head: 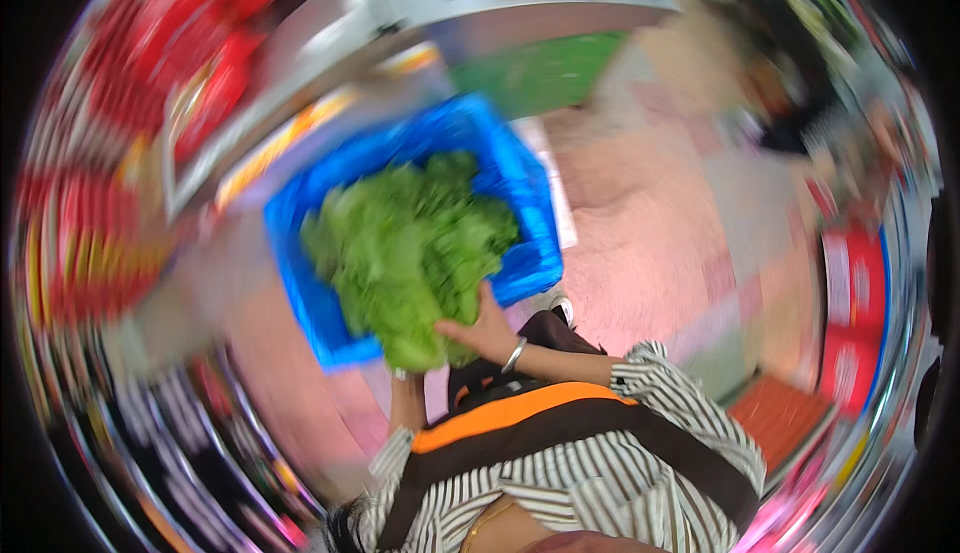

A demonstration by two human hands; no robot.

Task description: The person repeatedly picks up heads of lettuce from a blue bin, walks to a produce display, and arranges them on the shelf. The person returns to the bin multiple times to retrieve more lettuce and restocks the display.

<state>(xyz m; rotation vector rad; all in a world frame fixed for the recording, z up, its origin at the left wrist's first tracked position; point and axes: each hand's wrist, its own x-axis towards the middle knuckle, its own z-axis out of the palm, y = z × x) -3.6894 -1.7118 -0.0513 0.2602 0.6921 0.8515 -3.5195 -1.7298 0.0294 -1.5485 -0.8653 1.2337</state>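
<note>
A large bunch of leafy green lettuce [420,245] is in front of me, over a bin lined with blue plastic [300,298]. My right hand [487,332], with a silver bangle at its wrist, grips the lower right of the bunch; the thumb lies across the leaves. From the left, my left forearm [406,401] reaches up to the base of the lettuce. The leaves hide my left hand, so its hold does not show. How far the lettuce sits inside the bin is unclear from above.
Blurred shelves of red packages [97,215] curve along the left. A green panel [536,73] lies beyond the bin. Pinkish tiled floor [637,200] extends to the right, with red boxes [851,313] at that side. Another person [795,95] appears blurred at upper right.
</note>
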